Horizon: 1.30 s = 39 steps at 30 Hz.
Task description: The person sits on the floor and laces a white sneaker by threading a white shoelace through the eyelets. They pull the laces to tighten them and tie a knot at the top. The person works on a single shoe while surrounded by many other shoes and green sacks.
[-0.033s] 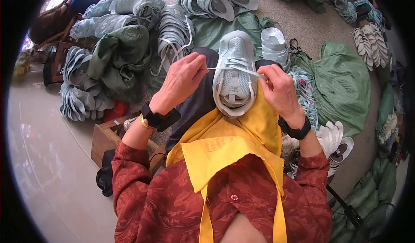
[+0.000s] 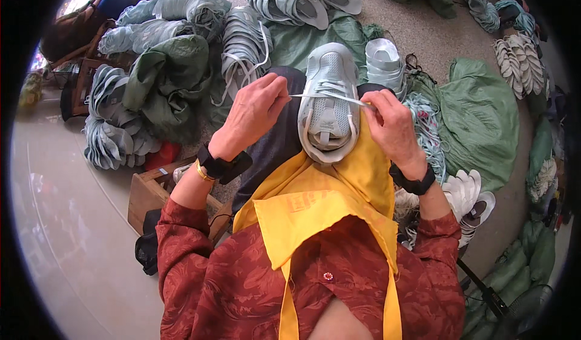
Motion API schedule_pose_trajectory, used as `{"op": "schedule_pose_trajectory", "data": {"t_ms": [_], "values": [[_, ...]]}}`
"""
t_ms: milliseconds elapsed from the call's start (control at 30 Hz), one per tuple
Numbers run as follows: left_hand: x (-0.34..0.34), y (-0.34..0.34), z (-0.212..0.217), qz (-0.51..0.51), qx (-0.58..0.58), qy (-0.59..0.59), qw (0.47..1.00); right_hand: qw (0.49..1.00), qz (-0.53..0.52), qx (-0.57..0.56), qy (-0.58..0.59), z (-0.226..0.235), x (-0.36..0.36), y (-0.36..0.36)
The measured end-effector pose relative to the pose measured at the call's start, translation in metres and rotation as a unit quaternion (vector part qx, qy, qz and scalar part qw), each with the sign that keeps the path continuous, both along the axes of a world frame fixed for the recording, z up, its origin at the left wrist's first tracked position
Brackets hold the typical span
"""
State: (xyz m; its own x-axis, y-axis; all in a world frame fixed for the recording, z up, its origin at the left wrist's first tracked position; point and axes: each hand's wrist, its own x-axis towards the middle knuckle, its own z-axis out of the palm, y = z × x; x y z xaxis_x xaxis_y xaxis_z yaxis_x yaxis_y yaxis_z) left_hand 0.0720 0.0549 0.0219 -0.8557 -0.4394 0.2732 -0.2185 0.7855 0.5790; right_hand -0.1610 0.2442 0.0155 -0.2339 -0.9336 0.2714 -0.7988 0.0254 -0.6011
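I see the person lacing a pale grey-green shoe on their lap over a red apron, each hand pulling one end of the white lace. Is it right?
Almost. The apron is yellow, not red, as the head view shows; the shirt is red. Otherwise correct: the left hand and right hand each pull an end of the white lace across the pale grey-green shoe.

Shoe (image 2: pixel 330 101) heel behind yellow apron (image 2: pixel 321 201).

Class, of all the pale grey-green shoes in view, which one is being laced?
The pale grey-green mesh shoe on the lap: both hands, left hand and right hand, pull its white lace taut. The others lie in piles.
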Motion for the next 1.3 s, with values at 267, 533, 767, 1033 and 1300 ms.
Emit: {"op": "schedule_pose_trajectory", "data": {"t_ms": [267,533,767,1033,1300], "values": [[0.035,-0.017,0.006,0.017,0.028,-0.056,0.998,0.999,-0.024,-0.01,0.037,-0.001,-0.011,0.028],[0.094,-0.045,0.001,0.101,0.037,-0.108,0.988,0.99,-0.134,0.032,0.012,-0.008,-0.048,0.092],[0.144,-0.075,-0.012,0.169,-0.046,-0.11,0.978,0.963,-0.251,0.089,0.031,-0.039,-0.107,0.155],[0.226,-0.132,-0.029,0.271,0.013,-0.168,0.948,0.939,-0.315,0.132,0.038,-0.08,-0.161,0.215],[0.306,-0.176,-0.027,0.384,0.014,-0.175,0.906,0.918,-0.372,0.11,-0.085,-0.095,-0.188,0.23]]}}
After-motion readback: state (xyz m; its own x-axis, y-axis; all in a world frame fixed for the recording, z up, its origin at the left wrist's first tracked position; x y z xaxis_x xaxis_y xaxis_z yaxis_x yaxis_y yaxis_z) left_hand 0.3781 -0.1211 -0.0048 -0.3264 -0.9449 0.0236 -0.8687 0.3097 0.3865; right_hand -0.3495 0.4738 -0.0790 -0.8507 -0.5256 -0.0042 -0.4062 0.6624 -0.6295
